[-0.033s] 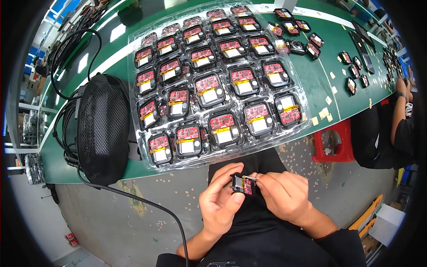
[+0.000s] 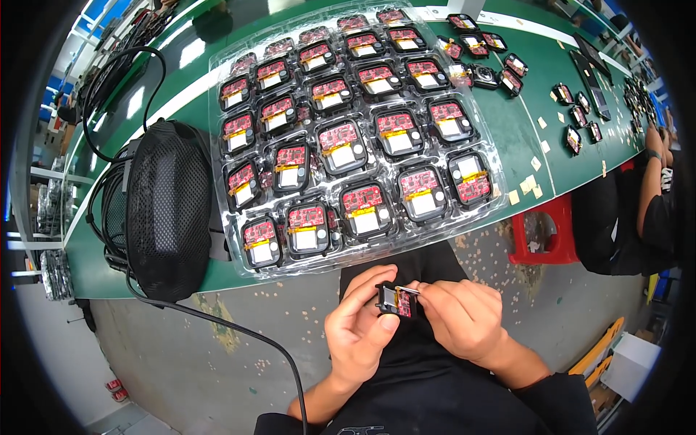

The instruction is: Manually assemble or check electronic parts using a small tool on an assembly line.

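Observation:
Over my lap, my left hand (image 2: 357,335) grips a small black watch-like case (image 2: 389,299) by its edges, fingers behind and thumb in front. The case lies open, showing a red circuit board and a grey-silver block. From the other side, my right hand (image 2: 465,319) pinches a thin silver metal tool (image 2: 408,290), like tweezers, its tip at the upper edge of the case. My fingers hide most of the tool. Beyond my hands, a clear plastic tray (image 2: 464,226) holds many similar cases with red boards, white blocks and yellow strips.
On the green table (image 2: 518,130), a black mesh bag (image 2: 168,210) with cables stands left of the tray. A black cable (image 2: 268,341) hangs past my left forearm. Loose cases (image 2: 475,45) and paper scraps lie at right. A red stool (image 2: 544,232) and another person's arm (image 2: 650,185) are farther right.

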The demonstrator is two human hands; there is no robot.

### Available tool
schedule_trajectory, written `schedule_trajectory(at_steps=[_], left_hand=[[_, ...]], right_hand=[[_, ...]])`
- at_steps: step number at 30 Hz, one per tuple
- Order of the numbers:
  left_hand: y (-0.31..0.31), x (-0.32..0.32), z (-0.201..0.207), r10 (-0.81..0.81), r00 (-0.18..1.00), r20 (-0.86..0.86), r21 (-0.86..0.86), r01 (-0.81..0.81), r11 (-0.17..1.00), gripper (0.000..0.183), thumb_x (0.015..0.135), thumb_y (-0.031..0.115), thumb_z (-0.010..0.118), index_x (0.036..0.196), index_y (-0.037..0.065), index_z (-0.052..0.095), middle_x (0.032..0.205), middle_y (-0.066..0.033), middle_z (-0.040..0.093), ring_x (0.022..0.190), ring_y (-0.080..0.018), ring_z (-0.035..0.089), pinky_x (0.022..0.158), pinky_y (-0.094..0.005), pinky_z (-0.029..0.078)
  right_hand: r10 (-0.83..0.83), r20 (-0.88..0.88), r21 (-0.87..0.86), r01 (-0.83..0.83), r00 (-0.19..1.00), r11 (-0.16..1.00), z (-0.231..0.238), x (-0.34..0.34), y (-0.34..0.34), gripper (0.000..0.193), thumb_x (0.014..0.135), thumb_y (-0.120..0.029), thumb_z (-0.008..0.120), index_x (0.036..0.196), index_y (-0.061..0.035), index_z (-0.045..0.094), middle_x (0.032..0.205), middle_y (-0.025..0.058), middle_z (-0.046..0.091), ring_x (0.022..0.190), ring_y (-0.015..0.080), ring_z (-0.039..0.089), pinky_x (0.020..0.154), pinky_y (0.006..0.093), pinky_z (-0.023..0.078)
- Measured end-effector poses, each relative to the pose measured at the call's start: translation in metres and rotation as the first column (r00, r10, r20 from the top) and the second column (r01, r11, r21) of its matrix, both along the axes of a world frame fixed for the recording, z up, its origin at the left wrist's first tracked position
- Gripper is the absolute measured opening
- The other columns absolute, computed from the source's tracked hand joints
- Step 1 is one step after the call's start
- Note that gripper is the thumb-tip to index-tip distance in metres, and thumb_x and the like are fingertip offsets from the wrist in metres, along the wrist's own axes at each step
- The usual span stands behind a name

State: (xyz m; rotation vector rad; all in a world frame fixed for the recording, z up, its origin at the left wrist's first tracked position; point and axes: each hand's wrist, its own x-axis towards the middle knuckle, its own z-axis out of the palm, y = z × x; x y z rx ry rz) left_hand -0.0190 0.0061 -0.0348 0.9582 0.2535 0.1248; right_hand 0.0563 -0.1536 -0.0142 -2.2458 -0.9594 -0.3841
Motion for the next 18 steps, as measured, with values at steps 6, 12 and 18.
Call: schedule_trajectory(at_steps=[6,12,18], left_hand=[[-0.006,0.003,0.001,0.025,1.000,0.014,0.060,-0.026,0.998,0.054,0.093,0.008,0.073,0.136,-0.015,0.052,0.147,-0.0229,0.045,0.127,-0.0372,0.060,0.107,-0.0427,0.050],[-0.013,0.011,0.012,0.086,0.996,-0.020,0.123,-0.083,0.989,0.060,0.088,0.018,0.078,0.132,-0.017,0.054,0.136,-0.0250,0.052,0.116,-0.0401,0.065,0.102,-0.0493,0.055],[-0.009,0.006,0.004,-0.012,0.930,0.368,0.751,-0.289,0.594,0.061,0.073,0.012,0.090,0.125,-0.009,0.064,0.113,-0.0207,0.063,0.101,-0.0370,0.072,0.087,-0.0433,0.062]], right_hand=[[-0.028,-0.047,0.060,0.030,0.999,0.998,-0.003,-0.003,0.000,0.022,0.075,-0.001,0.079,0.096,-0.0015,0.072,0.081,0.0048,0.070,0.059,0.0156,0.063,0.051,0.0277,0.050],[0.039,-0.113,0.020,-0.037,0.993,0.999,0.003,0.004,-0.009,0.023,0.078,0.000,0.077,0.099,-0.0018,0.072,0.084,0.0066,0.070,0.060,0.0177,0.064,0.053,0.0287,0.051],[0.115,-0.565,0.326,0.093,0.817,0.941,0.030,0.003,-0.029,0.022,0.083,-0.007,0.080,0.102,-0.0001,0.071,0.094,0.0112,0.071,0.062,0.0111,0.061,0.053,0.0258,0.049]])
